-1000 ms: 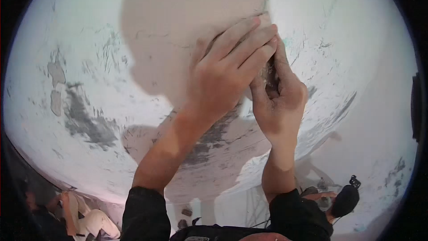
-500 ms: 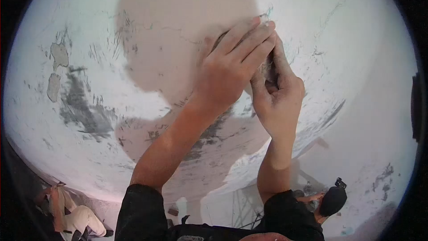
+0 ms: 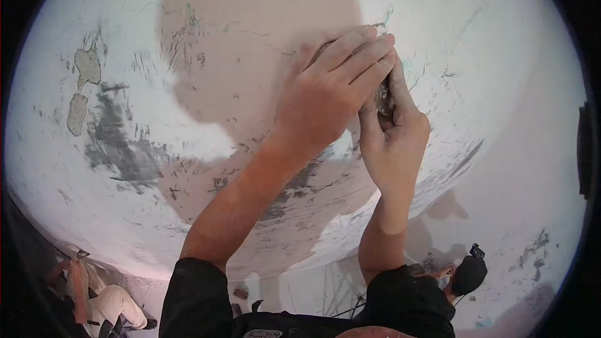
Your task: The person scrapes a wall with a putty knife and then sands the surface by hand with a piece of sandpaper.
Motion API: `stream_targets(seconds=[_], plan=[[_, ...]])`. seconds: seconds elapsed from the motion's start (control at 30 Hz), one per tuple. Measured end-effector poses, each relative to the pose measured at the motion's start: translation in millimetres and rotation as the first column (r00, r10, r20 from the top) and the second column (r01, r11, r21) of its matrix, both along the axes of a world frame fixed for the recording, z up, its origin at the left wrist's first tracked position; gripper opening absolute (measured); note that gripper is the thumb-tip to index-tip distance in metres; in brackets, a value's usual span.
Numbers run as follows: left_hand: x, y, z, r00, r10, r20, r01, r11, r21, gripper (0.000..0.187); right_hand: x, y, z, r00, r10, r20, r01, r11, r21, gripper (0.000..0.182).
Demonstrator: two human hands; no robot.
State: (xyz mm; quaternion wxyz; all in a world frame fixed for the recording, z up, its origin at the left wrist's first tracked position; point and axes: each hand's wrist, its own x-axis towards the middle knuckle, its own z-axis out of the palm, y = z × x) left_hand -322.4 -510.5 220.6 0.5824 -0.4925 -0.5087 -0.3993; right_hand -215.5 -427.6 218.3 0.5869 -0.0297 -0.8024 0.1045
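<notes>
A large pale curved surface (image 3: 250,44) with dark scuffs and thin cracks fills most of the head view. Against its upper middle, my left hand (image 3: 335,87) lies with fingers together over a dark, dusty object (image 3: 384,99). My right hand (image 3: 394,128) grips this object from the right, its thumb and fingers around it. The object is mostly hidden under both hands, so its kind cannot be made out. The fingertips of both hands are close together.
Two chipped grey patches (image 3: 87,66) mark the surface at the left. A seated person (image 3: 113,303) in light trousers is at the lower left. Another person with a dark cap (image 3: 469,275) is at the lower right. A small reddish block (image 3: 241,293) lies below.
Both hands have shifted slightly right and down with the object between them. The person at the lower right has moved a little.
</notes>
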Motion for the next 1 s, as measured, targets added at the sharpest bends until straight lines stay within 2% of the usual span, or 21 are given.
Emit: stream_targets(seconds=[0.1, 0.23, 0.3, 0.37, 0.43, 0.53, 0.67, 0.73, 0.8, 0.87, 0.93, 1.0], plan=[[3.4, -2.6, 2.5, 0.999, 0.03, -0.023, -0.03, 1.0, -0.003, 0.033, 0.2, 1.3, -0.3, 1.0, 0.011, -0.026, -0.01, 1.0, 0.017, 0.062], [0.5, -3.4, -1.3, 1.0, -0.019, -0.016, 0.019, 1.0, -0.02, 0.033, 3.5, -1.6, -3.2, 1.0, 0.017, -0.022, -0.017, 1.0, 0.012, 0.06], [0.9, -4.4, -2.6, 0.998, 0.031, -0.062, -0.033, 0.999, -0.025, 0.032, 6.8, -0.8, -6.2, 1.0, -0.023, -0.011, 0.024, 1.0, 0.017, 0.06], [-2.9, -2.0, 1.1, 0.998, 0.014, -0.064, -0.016, 1.0, -0.022, 0.031, 2.1, -0.5, -4.4, 0.999, -0.048, -0.007, 0.048, 0.998, 0.032, 0.059], [-4.0, -3.3, 6.2, 0.998, 0.0, -0.055, 0.0, 1.0, -0.011, 0.029, -3.4, 0.8, 0.3, 0.997, 0.061, -0.046, -0.063, 0.997, -0.046, 0.058], [2.8, -7.8, 7.3, 0.994, 0.07, -0.085, -0.073, 0.997, -0.036, 0.028, 5.0, -5.0, -3.2, 0.998, 0.059, -0.011, -0.059, 0.996, -0.061, 0.054], [-4.3, -4.4, 11.1, 0.997, 0.036, -0.071, -0.038, 0.999, -0.02, 0.029, 5.9, -6.7, 2.6, 0.997, -0.051, 0.056, 0.051, 0.999, 0.002, 0.053], [-0.8, -2.4, 12.4, 0.996, 0.028, -0.083, -0.029, 0.999, -0.014, 0.029, -0.1, 1.0, 1.3, 0.998, -0.003, -0.07, 0.004, 1.0, 0.026, 0.057], [6.0, -6.0, 7.8, 0.996, 0.055, -0.067, -0.058, 0.997, -0.058, 0.029, 4.1, 4.8, -2.7, 0.994, 0.028, -0.101, -0.021, 0.997, 0.071, 0.058], [-3.0, -1.2, 9.7, 0.996, 0.038, -0.081, -0.041, 0.998, -0.038, 0.03, 8.9, -2.3, 0.5, 0.997, -0.044, 0.066, 0.045, 0.999, -0.015, 0.055], [-0.2, 0.9, 5.2, 0.998, 0.008, -0.065, -0.01, 1.0, -0.029, 0.03, 6.8, -2.6, -1.9, 0.999, -0.013, 0.047, 0.015, 0.999, -0.041, 0.055], [6.7, -2.5, 2.6, 0.998, 0.05, -0.044, -0.052, 0.997, -0.054, 0.031, 5.8, 0.6, -7.2, 1.0, 0.012, 0.02, -0.01, 0.997, -0.081, 0.056]])
